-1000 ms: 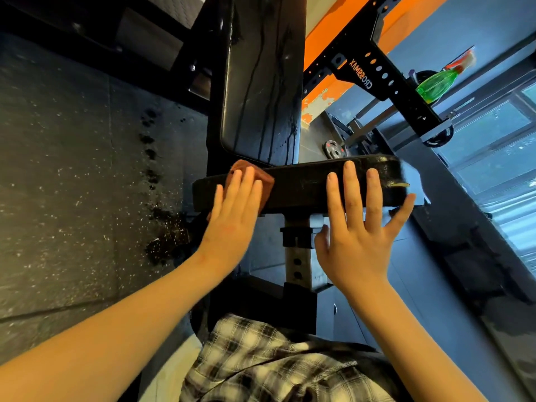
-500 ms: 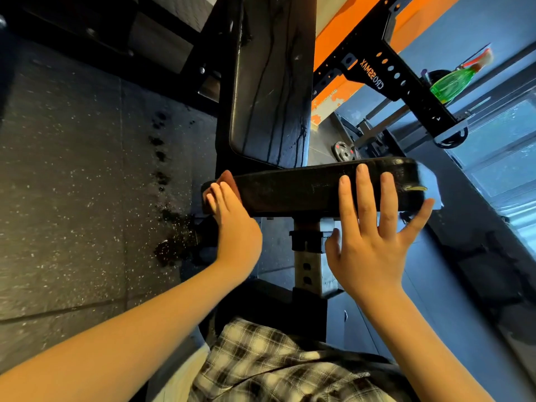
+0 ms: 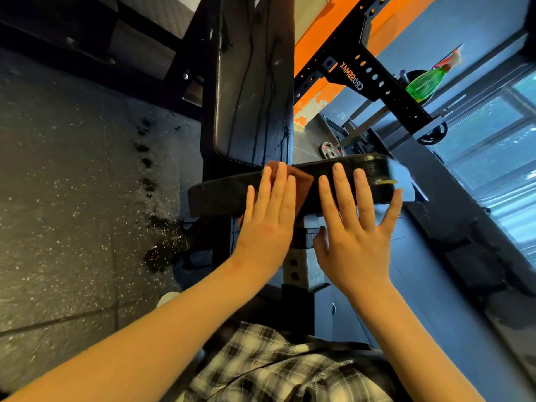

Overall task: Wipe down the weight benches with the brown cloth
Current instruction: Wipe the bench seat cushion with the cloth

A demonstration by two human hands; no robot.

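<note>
Left grip point(image 3: 268, 224), fingers flat, presses the brown cloth point(image 3: 301, 181) against the near edge of the seat pad point(image 3: 220, 195). Right grip point(image 3: 356, 236), spread flat, braces it. Advise firm, overlapping strokes.

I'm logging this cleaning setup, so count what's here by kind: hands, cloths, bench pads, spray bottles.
Hands: 2, left hand and right hand
Cloth: 1
Bench pads: 2, seat pad and back pad
Spray bottle: 1
Total: 6
</note>
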